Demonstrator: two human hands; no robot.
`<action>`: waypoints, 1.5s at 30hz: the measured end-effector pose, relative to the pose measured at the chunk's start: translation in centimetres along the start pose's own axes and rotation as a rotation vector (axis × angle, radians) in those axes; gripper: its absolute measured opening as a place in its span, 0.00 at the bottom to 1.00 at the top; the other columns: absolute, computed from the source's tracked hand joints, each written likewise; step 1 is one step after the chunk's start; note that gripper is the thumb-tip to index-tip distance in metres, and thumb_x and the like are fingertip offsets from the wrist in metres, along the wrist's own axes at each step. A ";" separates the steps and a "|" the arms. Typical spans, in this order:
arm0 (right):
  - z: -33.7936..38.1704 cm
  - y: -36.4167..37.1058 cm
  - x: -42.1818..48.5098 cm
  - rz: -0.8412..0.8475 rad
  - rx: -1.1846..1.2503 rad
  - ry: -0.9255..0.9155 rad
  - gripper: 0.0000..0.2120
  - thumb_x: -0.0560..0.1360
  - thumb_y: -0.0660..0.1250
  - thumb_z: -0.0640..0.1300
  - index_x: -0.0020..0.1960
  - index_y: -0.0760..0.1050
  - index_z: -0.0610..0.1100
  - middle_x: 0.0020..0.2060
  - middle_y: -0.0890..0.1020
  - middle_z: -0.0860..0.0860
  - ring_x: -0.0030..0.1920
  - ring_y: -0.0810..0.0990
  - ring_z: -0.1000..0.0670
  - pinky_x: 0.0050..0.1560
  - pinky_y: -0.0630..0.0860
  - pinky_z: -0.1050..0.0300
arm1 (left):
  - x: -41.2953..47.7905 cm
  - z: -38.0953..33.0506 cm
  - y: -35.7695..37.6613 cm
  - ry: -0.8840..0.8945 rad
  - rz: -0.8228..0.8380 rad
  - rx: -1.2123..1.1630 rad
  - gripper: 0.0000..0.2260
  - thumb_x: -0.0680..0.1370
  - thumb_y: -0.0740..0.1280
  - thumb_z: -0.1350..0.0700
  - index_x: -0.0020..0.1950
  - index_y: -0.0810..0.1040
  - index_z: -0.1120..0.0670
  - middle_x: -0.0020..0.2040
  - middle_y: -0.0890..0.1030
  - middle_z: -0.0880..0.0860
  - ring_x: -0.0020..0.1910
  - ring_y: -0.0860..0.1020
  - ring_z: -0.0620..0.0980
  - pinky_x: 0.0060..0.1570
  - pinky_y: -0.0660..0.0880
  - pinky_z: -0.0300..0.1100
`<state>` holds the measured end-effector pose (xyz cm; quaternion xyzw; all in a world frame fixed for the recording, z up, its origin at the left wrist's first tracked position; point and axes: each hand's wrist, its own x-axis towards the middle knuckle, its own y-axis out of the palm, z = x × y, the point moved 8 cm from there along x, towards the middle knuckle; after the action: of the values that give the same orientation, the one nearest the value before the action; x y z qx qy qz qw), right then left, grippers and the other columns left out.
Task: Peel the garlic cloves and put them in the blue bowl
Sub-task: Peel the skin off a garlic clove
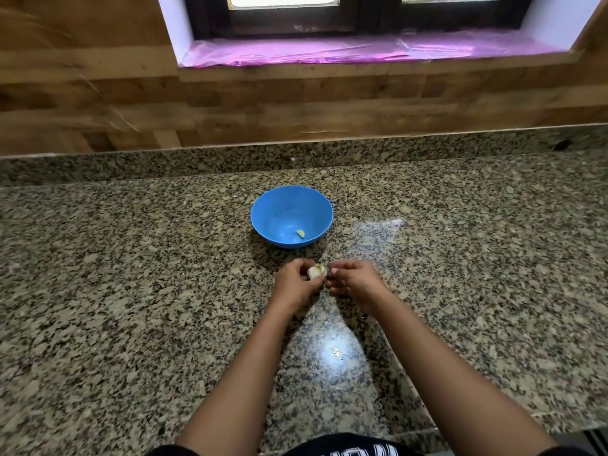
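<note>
Head view: the left hand (296, 284) grips the garlic (316, 272), fingers curled round it, just above the table (131, 291) at mid-width, well in from the front edge. The right hand (353, 279) has its fingers bent in, the tips pinching at the garlic's right side, apparently on the skin; how much skin is loose is too small to tell. The blue bowl (263, 205) stands just behind the hands, toward the back edge, with one peeled clove (300, 233) lying low against its near wall.

The likeliest slip, I judge, is the garlic popping out of the left hand when the right hand tugs; a rounded piece on polished stone could roll toward the front edge. Dry skin may tear off in scraps and cling to the fingers, then ride into the bowl with the clove. The bowl looks light, and a knuckle catching its near rim could tip or shove it.
</note>
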<state>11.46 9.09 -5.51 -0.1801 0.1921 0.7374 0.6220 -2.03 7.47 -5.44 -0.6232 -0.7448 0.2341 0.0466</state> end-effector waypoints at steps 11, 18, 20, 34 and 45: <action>0.6 0.7 -1.5 0.201 0.285 -0.041 0.14 0.71 0.66 0.31 0.57 0.76 0.34 0.46 0.83 0.41 0.39 0.84 0.48 0.39 0.82 0.58 | -1.2 -1.2 -0.7 0.063 0.103 -0.346 0.12 0.74 0.71 0.59 0.57 0.79 0.58 0.50 0.83 0.54 0.50 0.82 0.51 0.50 0.79 0.46; 1.6 0.3 -1.7 0.124 0.155 -0.218 0.13 0.70 0.68 0.30 0.54 0.79 0.38 0.46 0.84 0.44 0.44 0.82 0.49 0.44 0.79 0.57 | -1.3 -1.9 -1.2 0.035 0.115 -0.451 0.08 0.75 0.69 0.62 0.53 0.80 0.57 0.49 0.83 0.55 0.48 0.82 0.51 0.48 0.80 0.44; 1.9 0.4 -1.8 0.132 0.153 -0.237 0.12 0.71 0.68 0.30 0.53 0.79 0.39 0.46 0.84 0.43 0.45 0.82 0.48 0.43 0.78 0.58 | -1.4 -2.1 -1.4 0.040 0.121 -0.454 0.07 0.75 0.68 0.62 0.53 0.81 0.58 0.48 0.84 0.56 0.47 0.82 0.52 0.48 0.79 0.48; 3.1 0.4 -2.3 0.186 0.136 -0.257 0.14 0.73 0.65 0.30 0.58 0.75 0.31 0.51 0.82 0.39 0.46 0.82 0.48 0.49 0.80 0.57 | -1.7 -2.7 -1.5 0.042 0.212 -0.589 0.09 0.75 0.67 0.65 0.55 0.80 0.61 0.46 0.84 0.53 0.45 0.82 0.46 0.48 0.79 0.36; 3.6 0.8 -2.8 0.165 0.087 -0.304 0.14 0.71 0.70 0.35 0.56 0.77 0.33 0.48 0.83 0.40 0.48 0.83 0.45 0.52 0.80 0.55 | -1.9 -3.2 -1.7 0.121 0.162 -0.412 0.10 0.75 0.68 0.61 0.56 0.80 0.58 0.49 0.84 0.54 0.49 0.82 0.48 0.50 0.79 0.39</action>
<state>11.04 8.39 -0.98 -0.0232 0.1418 0.7956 0.5885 -2.00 6.38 -1.45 -0.6901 -0.7203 0.0420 -0.0559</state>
